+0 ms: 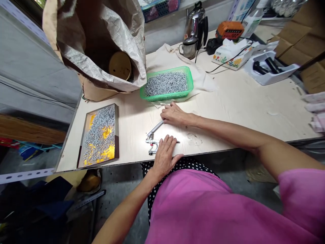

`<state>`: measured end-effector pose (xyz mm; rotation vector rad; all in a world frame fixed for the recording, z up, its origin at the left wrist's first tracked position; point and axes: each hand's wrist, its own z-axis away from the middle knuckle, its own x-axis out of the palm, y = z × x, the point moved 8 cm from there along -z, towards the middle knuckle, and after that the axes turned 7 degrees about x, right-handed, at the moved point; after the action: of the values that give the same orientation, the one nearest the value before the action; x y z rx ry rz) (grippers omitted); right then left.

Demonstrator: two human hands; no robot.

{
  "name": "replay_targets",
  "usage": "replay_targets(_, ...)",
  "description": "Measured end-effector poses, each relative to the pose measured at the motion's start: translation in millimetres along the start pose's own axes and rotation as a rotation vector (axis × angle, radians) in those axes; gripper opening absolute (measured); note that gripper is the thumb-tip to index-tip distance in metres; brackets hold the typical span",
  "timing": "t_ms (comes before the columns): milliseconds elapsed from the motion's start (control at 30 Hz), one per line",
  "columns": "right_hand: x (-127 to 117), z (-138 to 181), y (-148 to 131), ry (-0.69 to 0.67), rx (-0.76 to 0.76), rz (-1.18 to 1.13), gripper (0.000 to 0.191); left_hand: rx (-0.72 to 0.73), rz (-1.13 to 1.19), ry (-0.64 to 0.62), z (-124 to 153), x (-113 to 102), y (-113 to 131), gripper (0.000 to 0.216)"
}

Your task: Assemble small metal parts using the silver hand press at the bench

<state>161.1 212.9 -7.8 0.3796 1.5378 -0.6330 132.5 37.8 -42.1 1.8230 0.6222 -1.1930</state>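
My left hand [164, 154] lies flat on the table's front edge, fingers stretched out and together, resting on the base of a small metal hand press [152, 142]. My right hand [172, 114] rests farther back with curled fingers on the tip of the press's long lever handle [155, 128]. A green plastic basket [188, 75] full of small silver metal pieces stands just beyond my right hand. To the left, a shallow brown tray [116, 134] with a yellow bottom holds several more of the same silver pieces.
A big open sack [122, 40] with a round tin inside stands at the back left. A steel kettle [195, 23], a cup, a tissue box [230, 54], an orange device and a white tray [273, 73] line the back right. Cardboard boxes stand at the far right.
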Motion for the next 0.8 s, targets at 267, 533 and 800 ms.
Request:
replay_targets(267,17.2,12.3,-129.0,-0.071,-0.491,-0.013,0.015,-0.033,0.007,0.018,4.0,1.6,8.9,0.055)
replay_targets(533,29.5,-0.3,-153.3,-0.037,-0.548,-0.041,0.019,-0.141,-0.252,0.263,87.0,-106.7,-16.0,0.023)
replay_targets(800,28.9,-4.4,-155.2,-0.068,-0.529,-0.107,0.014,-0.78,-0.51,0.059,165.6,-195.9,-174.5,0.024)
